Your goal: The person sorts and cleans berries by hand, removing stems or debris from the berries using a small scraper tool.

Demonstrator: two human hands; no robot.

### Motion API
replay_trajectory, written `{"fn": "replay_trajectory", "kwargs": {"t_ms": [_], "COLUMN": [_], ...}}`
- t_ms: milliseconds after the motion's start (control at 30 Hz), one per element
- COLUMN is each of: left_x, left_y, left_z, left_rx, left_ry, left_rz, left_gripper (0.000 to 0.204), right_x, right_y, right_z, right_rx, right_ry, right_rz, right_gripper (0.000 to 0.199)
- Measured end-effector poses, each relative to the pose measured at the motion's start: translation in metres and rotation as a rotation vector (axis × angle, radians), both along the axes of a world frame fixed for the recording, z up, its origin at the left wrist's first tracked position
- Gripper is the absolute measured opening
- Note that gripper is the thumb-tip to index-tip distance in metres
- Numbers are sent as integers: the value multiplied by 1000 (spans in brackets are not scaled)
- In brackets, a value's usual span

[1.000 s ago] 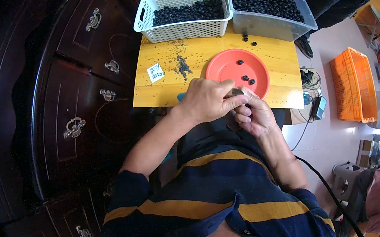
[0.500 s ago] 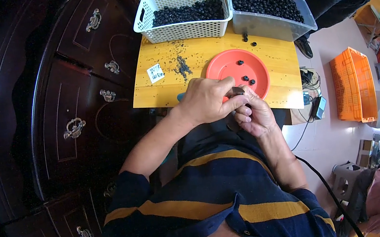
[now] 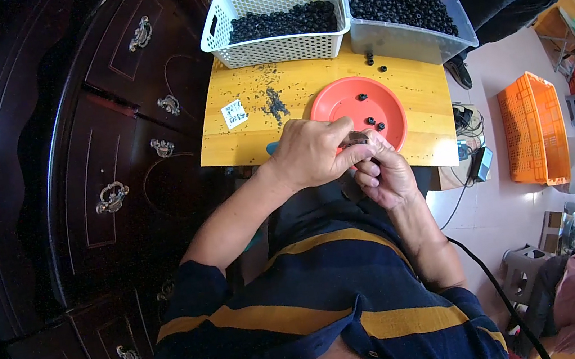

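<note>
Close together at the table's near edge, my left hand (image 3: 307, 153) and my right hand (image 3: 391, 174) are both closed, with thumbs and fingers meeting. Between them shows a small dark piece (image 3: 356, 139), mostly covered by the fingers, so its kind cannot be made out. A bit of something blue (image 3: 272, 148) sticks out beside my left wrist. Just beyond my hands sits a round red plastic basin (image 3: 334, 92) holding several small black ring-like parts (image 3: 371, 121).
At the table's back stand a white perforated basket (image 3: 278, 51) and a clear bin (image 3: 401, 52), both with many black parts. Dark crumbs (image 3: 275, 105) and a printed white slip (image 3: 234, 114) lie left. Dark drawers (image 3: 112, 195) flank the left; an orange crate (image 3: 534, 129) stands right.
My hands keep nearly the same pose around the dark piece, with a slight shift of the fingers. The view has moved very slightly; the basin and containers look unchanged.
</note>
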State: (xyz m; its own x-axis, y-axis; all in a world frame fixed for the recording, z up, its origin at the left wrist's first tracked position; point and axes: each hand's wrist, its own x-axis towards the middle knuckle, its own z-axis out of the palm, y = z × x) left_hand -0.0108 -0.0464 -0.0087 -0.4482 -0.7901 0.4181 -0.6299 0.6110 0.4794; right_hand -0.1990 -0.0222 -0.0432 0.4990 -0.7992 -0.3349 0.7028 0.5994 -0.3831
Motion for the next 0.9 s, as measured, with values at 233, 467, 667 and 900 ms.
{"fn": "replay_trajectory", "kwargs": {"t_ms": [233,467,667,900], "left_x": [0,-2,-13,-16], "left_y": [1,8,13,14], "left_z": [2,14,12,5], "left_rx": [-16,117,148,1], "left_ry": [30,310,434,459], "left_rz": [-6,-68,-98,-92], "left_gripper": [40,25,29,30], "right_x": [2,-7,-4,-2], "right_y": [0,-1,-6,-8], "right_z": [3,-18,-33,-35], "right_rx": [34,23,-59,-75], "right_ry": [-4,-287,-381,-367], "right_rz": [-8,93,146,160], "right_gripper": [14,28,36,35]}}
